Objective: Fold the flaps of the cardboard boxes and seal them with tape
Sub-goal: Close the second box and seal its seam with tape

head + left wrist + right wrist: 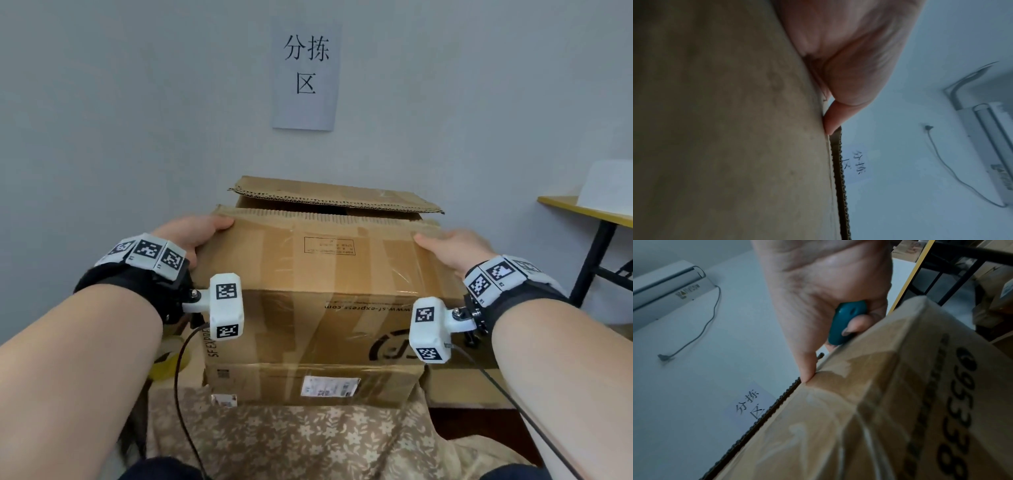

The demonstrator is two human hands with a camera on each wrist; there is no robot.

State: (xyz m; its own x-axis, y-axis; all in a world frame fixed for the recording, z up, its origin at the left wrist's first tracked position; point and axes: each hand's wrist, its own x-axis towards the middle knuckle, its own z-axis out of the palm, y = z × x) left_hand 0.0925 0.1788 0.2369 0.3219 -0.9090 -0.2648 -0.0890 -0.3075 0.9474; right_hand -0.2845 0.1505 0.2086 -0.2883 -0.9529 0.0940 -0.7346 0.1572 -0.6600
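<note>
The cardboard box (318,301) sat at the frame's centre, its near flap (322,240) folded down. The left hand (191,236) gripped the flap's left end, thumb on top. The right hand (455,248) pressed the right end, fingers curled round a teal object (846,322). The far flap (335,197) stood raised behind.

Brown cardboard box (318,274) (black print), beige floral cloth (308,442), teal tool (846,321)
</note>
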